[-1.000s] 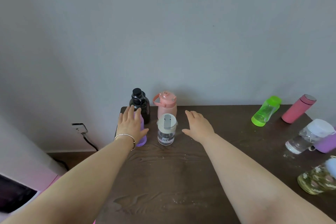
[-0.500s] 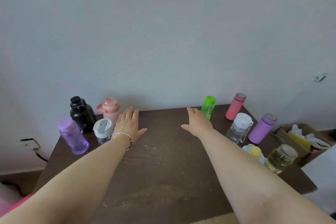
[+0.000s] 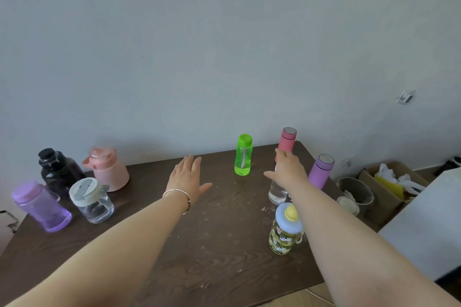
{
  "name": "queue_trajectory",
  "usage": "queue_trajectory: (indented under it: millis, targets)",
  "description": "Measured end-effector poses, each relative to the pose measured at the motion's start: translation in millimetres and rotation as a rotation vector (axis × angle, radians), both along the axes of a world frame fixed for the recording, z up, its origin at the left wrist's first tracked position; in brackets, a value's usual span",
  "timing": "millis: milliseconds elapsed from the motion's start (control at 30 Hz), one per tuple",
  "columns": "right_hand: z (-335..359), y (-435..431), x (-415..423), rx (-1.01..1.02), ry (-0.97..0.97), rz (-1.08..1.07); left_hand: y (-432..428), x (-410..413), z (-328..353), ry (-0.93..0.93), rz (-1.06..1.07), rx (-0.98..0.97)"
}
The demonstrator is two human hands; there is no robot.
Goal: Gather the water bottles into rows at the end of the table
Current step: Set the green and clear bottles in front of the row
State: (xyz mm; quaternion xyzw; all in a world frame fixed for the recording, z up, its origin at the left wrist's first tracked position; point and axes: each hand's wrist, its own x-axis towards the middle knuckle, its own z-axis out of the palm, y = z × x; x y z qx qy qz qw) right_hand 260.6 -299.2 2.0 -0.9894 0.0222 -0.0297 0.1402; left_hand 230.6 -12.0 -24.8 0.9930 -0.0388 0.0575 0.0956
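Presently both hands are reaching out over the desk (image 3: 224,257), palms down. The left grip (image 3: 185,178) is spread flat and released, holding nothing. The right grip (image 3: 289,172) is likewise splayed and empty, hovering just above the clear bottle (image 3: 277,190), whose cap it is hiding; contact cannot be told.

Nearest, below the right forearm, the patterned bottle (image 3: 284,230) with a blue lid and yellow knob is standing upright. It is looking part-filled, so probably heavier than it seems; take it round the body, not by the side loop.

Under the right grip, the clear bottle is showing water in its base. Smooth walls are likely slippery; wrap the mid-body.

Just right of that grip, the purple flask (image 3: 320,172) is standing slim and tall. Beyond the fingertips, the pink flask (image 3: 287,141) is sitting at the far corner. Both are looking rigid but tippy if nudged.

Between the two grips and farther off, the green bottle (image 3: 243,156) is looking thin-walled, nearly empty, light, easy to knock over.

Well left of the left grip, four squat bottles are already clustering: the violet jug (image 3: 41,207), the clear jug (image 3: 91,200), the black jug (image 3: 58,169), the pink jug (image 3: 107,169).

Off the desk's right edge, a bin (image 3: 355,192) and a cardboard box (image 3: 389,182) are standing; a bottle tipped that way could fall in.
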Motion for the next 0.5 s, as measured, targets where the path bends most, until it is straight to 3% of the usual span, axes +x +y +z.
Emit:
queue_trajectory:
  millis: [500]
  targets:
    - [-39.3,-58.7,49.4,0.1,0.183,-0.146,-88.5,144.2,-25.7,0.119,-0.1,-0.152]
